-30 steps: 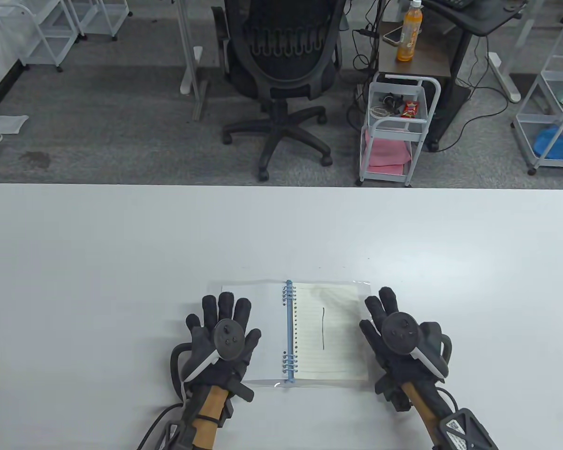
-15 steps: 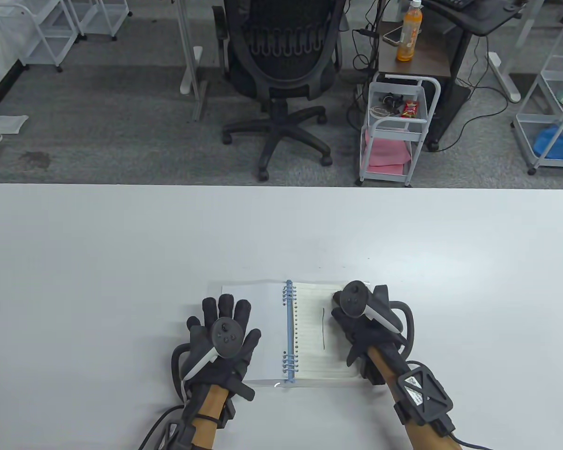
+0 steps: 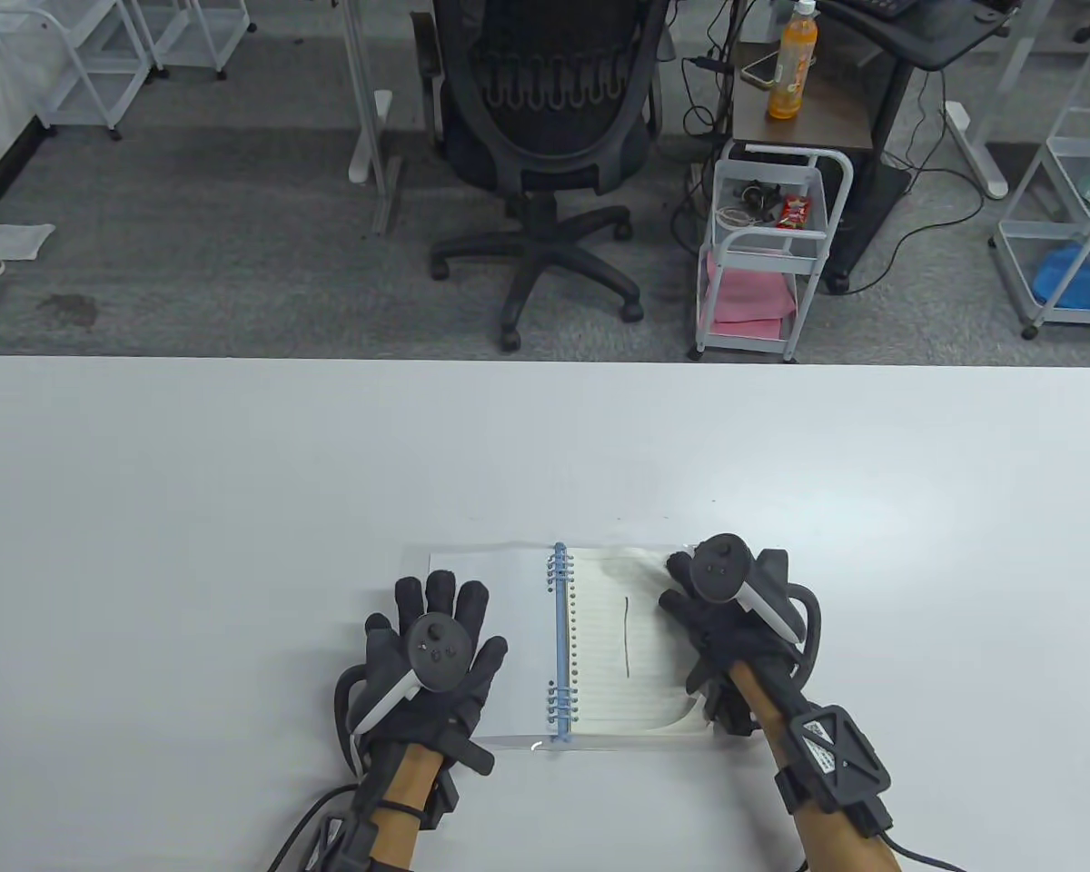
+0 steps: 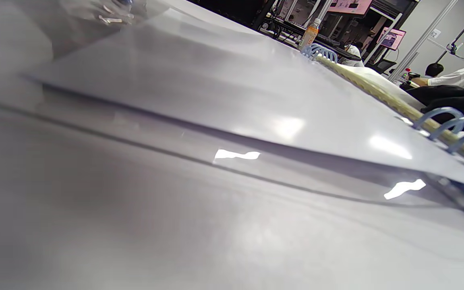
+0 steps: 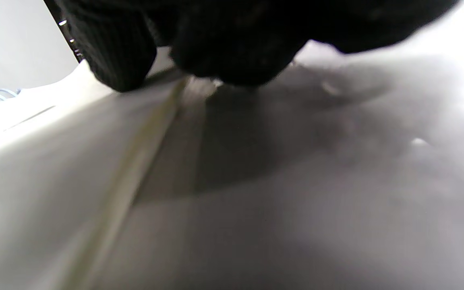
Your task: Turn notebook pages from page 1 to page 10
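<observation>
Notebook (image 3: 599, 636): lies open and flat on the white table (image 3: 236, 500), near its front edge, between the two hands; blue spiral binding (image 3: 559, 636) runs down the middle; the lined right page carries one vertical pen stroke.

Left hand (image 3: 431, 649): fingers spread, palm down, resting flat on the left page.

Right hand (image 3: 722, 604): curled at the right page's outer edge, toward the far corner; the page's near corner curls upward; whether the fingers (image 5: 115, 52) pinch paper cannot be told.
</observation>
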A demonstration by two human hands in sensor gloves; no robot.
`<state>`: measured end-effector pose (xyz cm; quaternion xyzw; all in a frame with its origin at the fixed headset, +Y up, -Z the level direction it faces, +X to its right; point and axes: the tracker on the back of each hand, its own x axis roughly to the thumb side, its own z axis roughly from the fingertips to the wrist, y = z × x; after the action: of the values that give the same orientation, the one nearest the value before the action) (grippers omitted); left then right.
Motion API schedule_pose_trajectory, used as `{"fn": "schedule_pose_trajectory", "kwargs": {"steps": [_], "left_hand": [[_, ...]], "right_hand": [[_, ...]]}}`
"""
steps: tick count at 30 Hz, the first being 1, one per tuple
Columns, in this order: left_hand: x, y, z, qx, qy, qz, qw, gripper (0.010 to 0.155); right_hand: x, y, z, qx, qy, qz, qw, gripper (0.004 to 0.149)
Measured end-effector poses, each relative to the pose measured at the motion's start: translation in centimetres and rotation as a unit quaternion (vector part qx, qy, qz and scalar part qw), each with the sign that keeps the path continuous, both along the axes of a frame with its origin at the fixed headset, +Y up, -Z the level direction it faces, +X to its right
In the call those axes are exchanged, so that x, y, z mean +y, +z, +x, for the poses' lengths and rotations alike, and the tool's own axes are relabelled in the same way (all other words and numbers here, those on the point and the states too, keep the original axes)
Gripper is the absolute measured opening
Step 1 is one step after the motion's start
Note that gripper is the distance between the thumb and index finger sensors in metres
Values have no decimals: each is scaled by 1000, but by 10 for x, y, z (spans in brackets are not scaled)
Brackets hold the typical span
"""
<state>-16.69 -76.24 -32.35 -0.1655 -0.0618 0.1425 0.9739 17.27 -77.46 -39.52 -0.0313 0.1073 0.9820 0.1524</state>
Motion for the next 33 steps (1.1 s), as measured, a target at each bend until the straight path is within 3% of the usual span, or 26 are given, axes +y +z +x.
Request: {"fn": "schedule_pose_trajectory", "kwargs": {"steps": [5,7,10,12,15,17,20,25,29,31,33], "left_hand": [[3,1,-5,7,11,7,1000,70],[5,1,-7,10,14,8,1000,71],[7,1,-10,16,18,13,1000,70],[9,2,-13,20,23,17,999,71],[12,2,-17,25,28,26,999,71],[13,2,-20,28,33,28,999,71],[16,3,-25,34,46,26,998,71],[28,7,-46,68,69,59,994,70],[33,9,-61,93,98,71,988,70],[34,9,-64,98,108,76,986,70],[33,9,-64,99,110,76,986,70]], "right_hand": [[16,7,1,26,-79,14,996,45],[21,11,1,43,-167,-12,985,49],[18,14,0,61,-297,-78,950,57],[12,17,-4,86,-375,-138,913,60],[5,23,-16,138,-455,-176,862,63],[4,29,-29,164,-478,-193,841,62],[5,39,-53,198,-453,-189,849,60],[8,60,-103,255,-312,-137,905,56],[4,73,-126,282,-188,-106,935,56],[6,75,-129,291,-152,-84,941,56],[10,74,-126,294,-171,-81,937,55]]}}
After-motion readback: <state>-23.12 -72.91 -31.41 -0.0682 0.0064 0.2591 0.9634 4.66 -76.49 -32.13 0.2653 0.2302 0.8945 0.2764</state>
